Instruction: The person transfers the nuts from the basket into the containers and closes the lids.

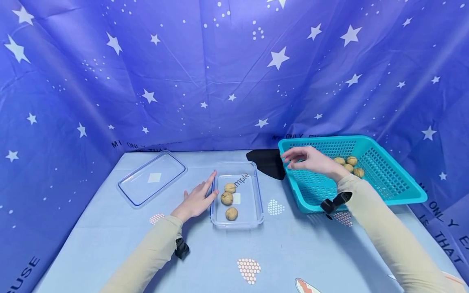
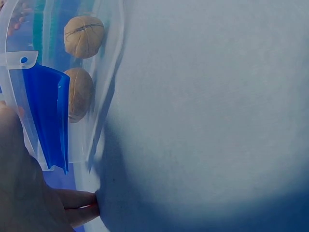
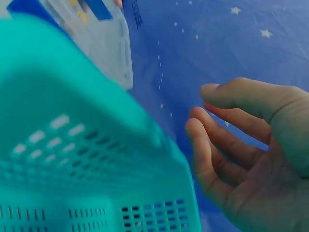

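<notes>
Head view: 3 walnuts (image 1: 231, 214) lie inside the transparent container (image 1: 260, 199), others in the basket (image 1: 386, 169). Left hand (image 1: 196, 199): fingers extended, touching the container; steady it lightly. Right hand (image 1: 311, 162): fingers loosely curved, empty, above the basket; avoid snagging its rim.

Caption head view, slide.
Left fingers touch clear rectangular plastic container of three round brown walnuts; right fingers near turquoise rectangular plastic basket.

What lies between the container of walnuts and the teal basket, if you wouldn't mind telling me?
The head view shows a black shape and, nearer the person, a printed heart of pale dots on the tablecloth between the container and basket.
</notes>
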`<control>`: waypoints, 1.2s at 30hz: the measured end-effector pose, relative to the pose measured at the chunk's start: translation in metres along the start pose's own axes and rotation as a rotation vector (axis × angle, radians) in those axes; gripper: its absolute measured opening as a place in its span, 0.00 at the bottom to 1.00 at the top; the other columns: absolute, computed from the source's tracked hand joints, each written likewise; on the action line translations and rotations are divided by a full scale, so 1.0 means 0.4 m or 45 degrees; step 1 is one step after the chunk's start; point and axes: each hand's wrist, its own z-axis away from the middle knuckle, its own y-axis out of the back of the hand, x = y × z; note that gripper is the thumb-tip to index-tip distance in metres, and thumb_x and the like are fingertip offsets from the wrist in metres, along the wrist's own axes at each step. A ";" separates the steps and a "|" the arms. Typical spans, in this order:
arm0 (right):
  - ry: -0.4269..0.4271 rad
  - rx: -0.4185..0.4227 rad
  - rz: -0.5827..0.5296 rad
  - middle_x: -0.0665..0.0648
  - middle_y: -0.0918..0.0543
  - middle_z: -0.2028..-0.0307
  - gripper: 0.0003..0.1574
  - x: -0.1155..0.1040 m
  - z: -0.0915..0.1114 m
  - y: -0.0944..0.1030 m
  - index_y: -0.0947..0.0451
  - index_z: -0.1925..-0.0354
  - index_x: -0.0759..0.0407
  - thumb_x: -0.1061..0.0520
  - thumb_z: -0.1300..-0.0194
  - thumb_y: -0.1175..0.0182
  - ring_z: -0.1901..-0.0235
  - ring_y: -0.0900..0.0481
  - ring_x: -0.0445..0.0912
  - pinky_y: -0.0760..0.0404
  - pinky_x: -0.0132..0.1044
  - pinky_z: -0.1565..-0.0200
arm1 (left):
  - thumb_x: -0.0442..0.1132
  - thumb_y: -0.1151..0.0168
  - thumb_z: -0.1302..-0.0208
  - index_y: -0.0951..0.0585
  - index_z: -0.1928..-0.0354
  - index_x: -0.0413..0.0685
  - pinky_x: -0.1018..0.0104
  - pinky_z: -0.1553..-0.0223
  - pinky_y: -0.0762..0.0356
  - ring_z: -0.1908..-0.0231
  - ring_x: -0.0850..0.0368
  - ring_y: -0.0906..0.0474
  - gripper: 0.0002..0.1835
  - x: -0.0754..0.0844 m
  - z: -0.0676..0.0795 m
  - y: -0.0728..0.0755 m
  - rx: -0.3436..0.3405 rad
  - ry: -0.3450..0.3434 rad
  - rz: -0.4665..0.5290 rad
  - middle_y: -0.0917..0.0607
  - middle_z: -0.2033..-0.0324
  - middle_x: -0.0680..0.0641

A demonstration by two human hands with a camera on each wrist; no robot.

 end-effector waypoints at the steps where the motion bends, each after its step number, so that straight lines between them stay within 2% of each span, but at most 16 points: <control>1: 0.003 0.015 0.006 0.67 0.20 0.50 0.24 0.004 0.002 0.004 0.26 0.41 0.66 0.64 0.35 0.39 0.53 0.21 0.60 0.19 0.41 0.54 | 0.59 0.61 0.25 0.64 0.25 0.76 0.26 0.39 0.72 0.30 0.38 0.50 0.35 -0.001 0.000 0.000 0.002 -0.001 -0.001 0.43 0.29 0.38; 3: 0.008 0.039 0.011 0.68 0.20 0.51 0.23 0.013 0.006 0.013 0.27 0.41 0.67 0.65 0.34 0.39 0.53 0.21 0.61 0.19 0.39 0.55 | 0.59 0.61 0.25 0.64 0.25 0.76 0.26 0.39 0.72 0.30 0.38 0.50 0.35 -0.002 -0.001 0.000 0.001 0.001 -0.003 0.43 0.29 0.38; 10: -0.048 0.116 0.038 0.64 0.19 0.52 0.21 0.047 0.022 0.045 0.26 0.42 0.66 0.64 0.33 0.41 0.56 0.18 0.48 0.19 0.37 0.54 | 0.59 0.61 0.25 0.64 0.25 0.77 0.26 0.39 0.72 0.30 0.38 0.50 0.35 -0.005 -0.003 -0.002 0.002 0.001 0.008 0.43 0.29 0.38; 13: -0.085 0.140 0.032 0.64 0.19 0.52 0.21 0.061 0.028 0.060 0.27 0.42 0.67 0.64 0.33 0.42 0.57 0.19 0.46 0.20 0.35 0.54 | 0.59 0.61 0.26 0.63 0.25 0.76 0.26 0.39 0.72 0.30 0.38 0.50 0.35 -0.005 -0.002 -0.002 0.004 0.000 0.013 0.42 0.29 0.38; 24: -0.147 0.223 0.068 0.65 0.19 0.52 0.24 0.118 0.042 0.101 0.29 0.40 0.69 0.62 0.32 0.41 0.57 0.20 0.41 0.21 0.31 0.55 | 0.62 0.62 0.27 0.62 0.24 0.75 0.26 0.38 0.69 0.29 0.40 0.50 0.35 -0.002 0.000 0.004 -0.007 0.001 0.001 0.42 0.28 0.39; 36: -0.231 0.279 0.075 0.64 0.21 0.52 0.25 0.165 0.044 0.144 0.33 0.38 0.72 0.61 0.29 0.44 0.60 0.22 0.38 0.19 0.34 0.58 | 0.61 0.61 0.27 0.62 0.24 0.75 0.26 0.39 0.70 0.29 0.39 0.50 0.35 -0.002 0.002 0.005 0.008 -0.003 0.011 0.43 0.28 0.39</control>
